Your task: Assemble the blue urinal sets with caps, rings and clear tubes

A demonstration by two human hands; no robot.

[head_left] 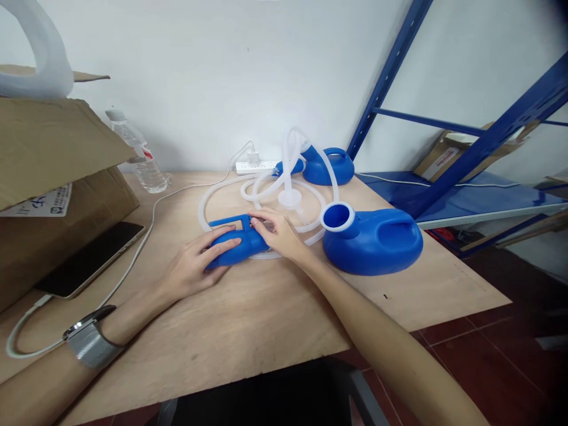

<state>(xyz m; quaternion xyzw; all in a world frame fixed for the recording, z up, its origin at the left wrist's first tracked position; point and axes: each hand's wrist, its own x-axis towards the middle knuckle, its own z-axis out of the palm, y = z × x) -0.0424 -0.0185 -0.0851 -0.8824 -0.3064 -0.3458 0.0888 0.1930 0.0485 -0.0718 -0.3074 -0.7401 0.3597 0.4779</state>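
Blue handled piece [243,251] between both hands [190,263] [278,232]

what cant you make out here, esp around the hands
- Head view: the left end of the blue piece, partly covered by the left hand.
- Head view: whether the right hand pinches the piece or only touches it; its fingers hide the contact.
- Head view: the full shape of the curved white object, cut off by the frame edge.
- Head view: the box label's small print, too small.
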